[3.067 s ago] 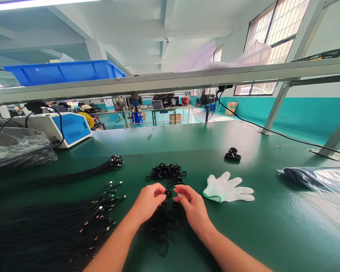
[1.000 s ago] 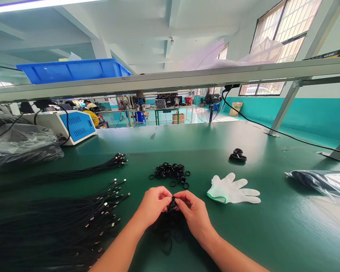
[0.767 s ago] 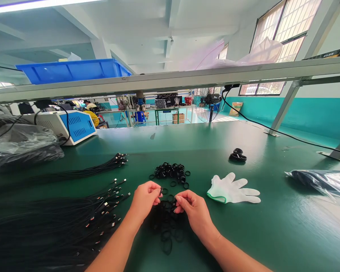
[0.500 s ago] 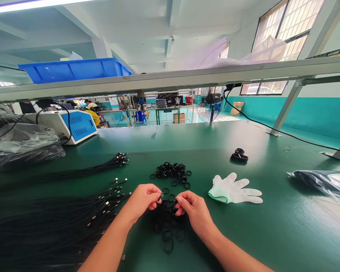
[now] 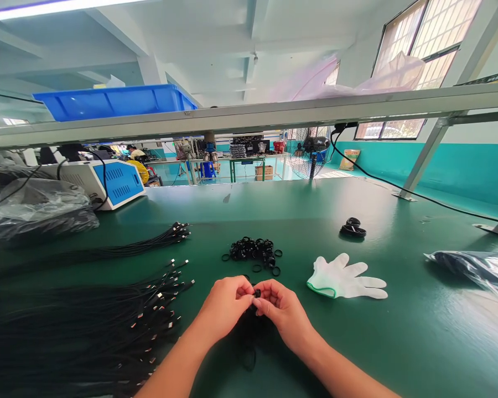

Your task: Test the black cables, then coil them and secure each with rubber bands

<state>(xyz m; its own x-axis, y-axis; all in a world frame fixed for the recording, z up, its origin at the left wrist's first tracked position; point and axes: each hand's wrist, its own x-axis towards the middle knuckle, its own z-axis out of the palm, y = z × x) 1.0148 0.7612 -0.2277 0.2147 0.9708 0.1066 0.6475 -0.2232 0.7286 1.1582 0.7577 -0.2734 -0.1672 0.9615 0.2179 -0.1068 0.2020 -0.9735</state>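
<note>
My left hand (image 5: 225, 305) and my right hand (image 5: 285, 310) meet fingertip to fingertip low over the table. Pinched between their thumbs and fingers is a small black ring (image 5: 257, 293), mostly covered by the fingertips. Beneath the hands lie more black rings, largely hidden and in shadow; one loose ring (image 5: 249, 359) shows nearer me. Just beyond is a heap of small black rings (image 5: 252, 250), with a few strays around it.
Black cables with metal plugs (image 5: 161, 298) spread at left, a second bundle (image 5: 176, 233) behind them. To the right are a white glove (image 5: 344, 277), coiled black bands (image 5: 352, 228) and a plastic-bagged item (image 5: 473, 265). A blue-and-white machine (image 5: 118, 185) stands far left. A shelf beam (image 5: 249, 119) crosses above.
My hands were apart, each pinching a small dark piece. The left has moved right to meet the other, and the fingertips now touch around one black ring.
</note>
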